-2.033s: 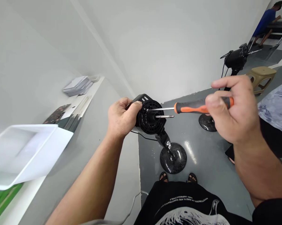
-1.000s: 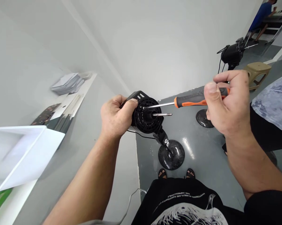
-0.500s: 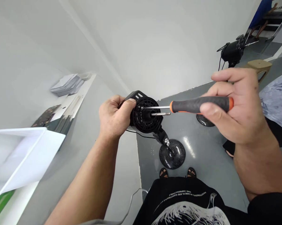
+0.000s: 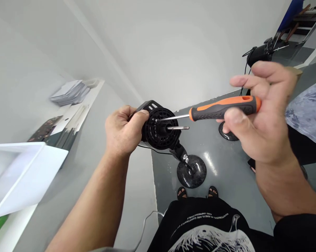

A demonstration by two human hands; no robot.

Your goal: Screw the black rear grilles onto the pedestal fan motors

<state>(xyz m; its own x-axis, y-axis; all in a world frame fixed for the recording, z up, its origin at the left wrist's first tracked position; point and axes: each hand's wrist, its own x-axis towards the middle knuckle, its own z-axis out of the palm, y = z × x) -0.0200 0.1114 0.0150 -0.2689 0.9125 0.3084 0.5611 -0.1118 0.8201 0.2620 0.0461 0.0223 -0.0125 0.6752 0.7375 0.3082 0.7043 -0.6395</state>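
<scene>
My left hand grips the black motor housing of a stand fan, thumb on its slotted front rim. A bare metal shaft sticks out from the middle of the housing. In my right hand is a screwdriver with an orange and dark grey handle, held between thumb and fingers, some of them raised. Its tip meets the housing front at a small shiny spot, seemingly a screw, left of the shaft. Below, the fan's round black base stands on the floor.
A second fan motor and its base stand to the right. Another person in a patterned grey top is at the right edge. On the left, a shelf carries stacked papers and a white bin. A pale wall rises ahead.
The screwdriver handle has turned, bringing its orange side into view, and tilts up more. My right fingers have spread and risen slightly. The whole view has shifted a little left.
</scene>
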